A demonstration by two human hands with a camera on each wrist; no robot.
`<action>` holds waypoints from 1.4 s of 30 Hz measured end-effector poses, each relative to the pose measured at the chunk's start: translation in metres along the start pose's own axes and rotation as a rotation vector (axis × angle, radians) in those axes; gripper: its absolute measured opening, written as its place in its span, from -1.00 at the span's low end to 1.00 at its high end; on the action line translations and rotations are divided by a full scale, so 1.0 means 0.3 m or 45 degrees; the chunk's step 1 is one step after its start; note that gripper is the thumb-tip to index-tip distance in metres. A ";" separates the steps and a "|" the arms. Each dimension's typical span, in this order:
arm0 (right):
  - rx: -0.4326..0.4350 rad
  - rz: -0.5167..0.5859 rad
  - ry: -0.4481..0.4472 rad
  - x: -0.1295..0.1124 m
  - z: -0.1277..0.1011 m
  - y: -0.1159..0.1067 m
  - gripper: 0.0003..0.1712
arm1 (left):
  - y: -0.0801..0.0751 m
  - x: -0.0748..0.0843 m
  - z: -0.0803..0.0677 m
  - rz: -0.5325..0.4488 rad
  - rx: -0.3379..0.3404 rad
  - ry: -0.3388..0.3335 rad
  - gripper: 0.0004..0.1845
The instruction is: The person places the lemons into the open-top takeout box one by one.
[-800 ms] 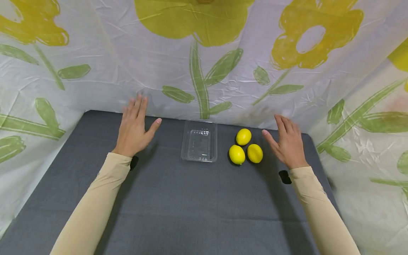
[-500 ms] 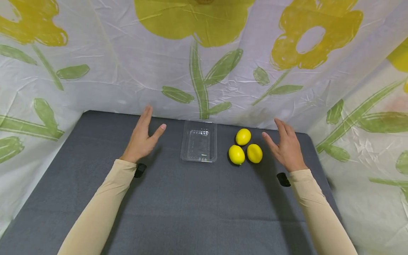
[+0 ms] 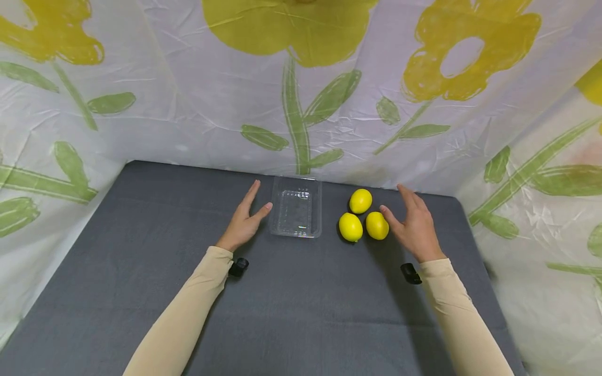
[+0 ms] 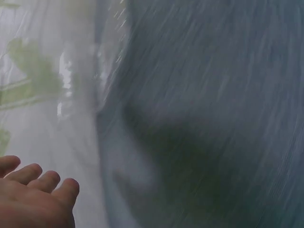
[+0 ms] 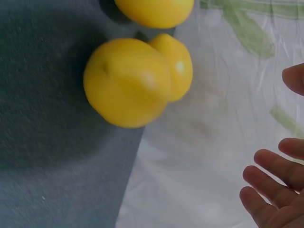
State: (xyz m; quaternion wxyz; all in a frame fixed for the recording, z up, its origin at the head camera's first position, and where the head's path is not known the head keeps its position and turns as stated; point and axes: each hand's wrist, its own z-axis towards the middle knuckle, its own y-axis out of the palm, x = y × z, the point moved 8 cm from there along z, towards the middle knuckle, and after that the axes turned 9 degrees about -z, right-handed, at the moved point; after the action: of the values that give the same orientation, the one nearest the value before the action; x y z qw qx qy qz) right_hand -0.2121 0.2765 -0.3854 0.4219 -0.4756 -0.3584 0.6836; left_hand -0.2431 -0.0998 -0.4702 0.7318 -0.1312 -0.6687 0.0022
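In the head view my left hand (image 3: 242, 222) is at the left side of a clear plastic container (image 3: 296, 206), thumb tip right at its rim, fingers extended. Three yellow lemons lie in a cluster to the right of the container: a back lemon (image 3: 360, 201), a front-left lemon (image 3: 350, 227) and a right lemon (image 3: 377, 226). Beside that cluster, on its right, is my right hand (image 3: 415, 224) with thumb and fingers spread; the thumb tip overlaps the right lemon's edge. A near lemon (image 5: 127, 83) fills much of the right wrist view, apart from the fingers there. Neither hand holds anything.
A dark grey cloth (image 3: 301, 313) covers the table. White fabric with yellow flowers and green leaves (image 3: 291, 112) hangs along the back edge and both sides. A small black wrist camera (image 3: 239, 267) sits at the left cuff, another black camera (image 3: 411, 273) at the right.
My left hand has moved right and nearer the front, up to the container, turning edge-on. The right hand has shifted slightly left toward the lemons. Container and lemons stay put.
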 end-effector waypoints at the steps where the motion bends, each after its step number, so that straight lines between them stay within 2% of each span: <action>1: -0.007 0.003 0.001 0.000 -0.004 0.006 -0.17 | 0.017 -0.010 0.001 -0.029 -0.015 -0.011 -0.21; 8: -0.061 0.046 0.025 0.003 -0.028 0.041 -0.17 | 0.084 -0.064 0.015 -0.226 -0.066 -0.064 -0.23; 15: -0.081 0.050 0.032 0.010 -0.042 0.061 -0.18 | 0.112 -0.084 0.032 -0.323 -0.146 -0.074 -0.26; 23: -0.075 0.065 -0.001 0.012 -0.050 0.075 -0.20 | 0.124 -0.089 0.036 -0.314 -0.201 -0.055 -0.29; 32: -0.095 0.059 0.016 0.027 -0.052 0.087 -0.18 | 0.128 -0.106 0.037 -0.294 -0.223 -0.052 -0.31; 42: -0.192 0.091 0.081 0.062 -0.058 0.128 -0.22 | 0.129 -0.099 0.028 -0.308 -0.234 -0.016 -0.30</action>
State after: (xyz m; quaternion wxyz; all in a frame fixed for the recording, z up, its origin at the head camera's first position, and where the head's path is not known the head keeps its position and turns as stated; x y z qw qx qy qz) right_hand -0.2080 0.2802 -0.4310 0.3713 -0.5401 -0.3780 0.6539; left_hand -0.2477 -0.0661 -0.5063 0.7075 -0.1160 -0.6816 -0.1463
